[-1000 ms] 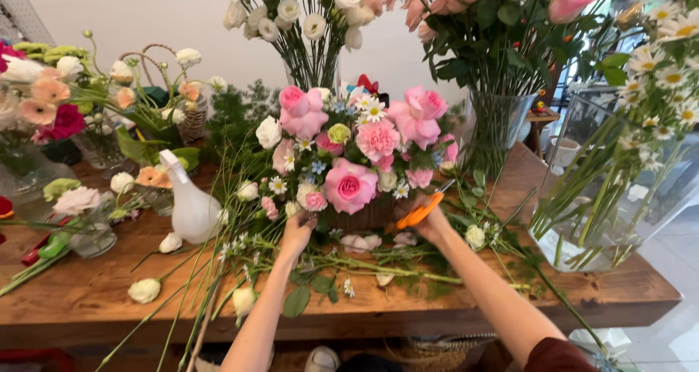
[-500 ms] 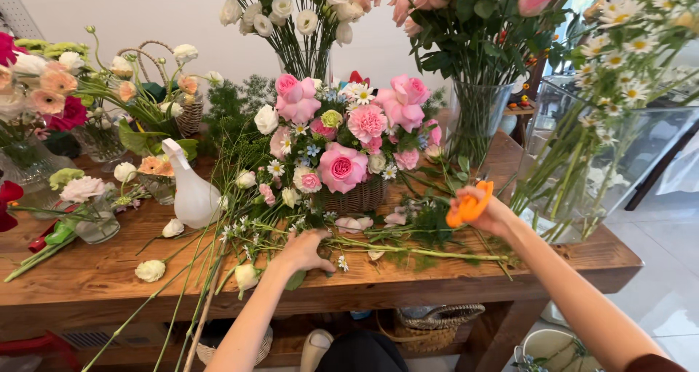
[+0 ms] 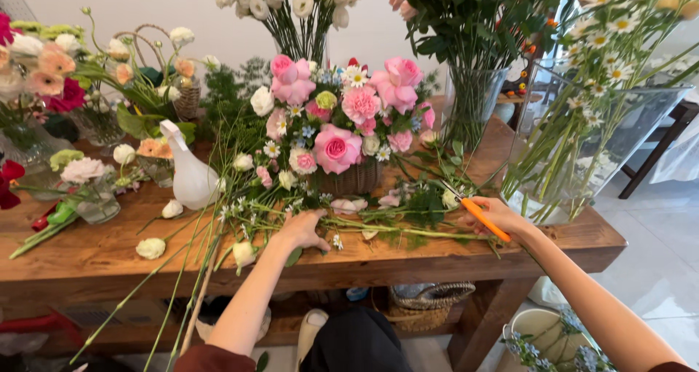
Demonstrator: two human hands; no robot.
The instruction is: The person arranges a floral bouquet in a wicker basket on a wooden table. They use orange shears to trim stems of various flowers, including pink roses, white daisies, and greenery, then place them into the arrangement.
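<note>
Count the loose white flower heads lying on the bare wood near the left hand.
3. One flower head lies near the table's front edge, one beside the white spray bottle, one just left of the left hand. Stems may hide more.

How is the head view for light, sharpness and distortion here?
Head view: soft, even daylight, no hard shadows on the wooden table; pink flower arrangement and both hands are sharp; glare washes the glass vase at right; wide-angle lens bends the table edge and stretches the forearms.
</note>
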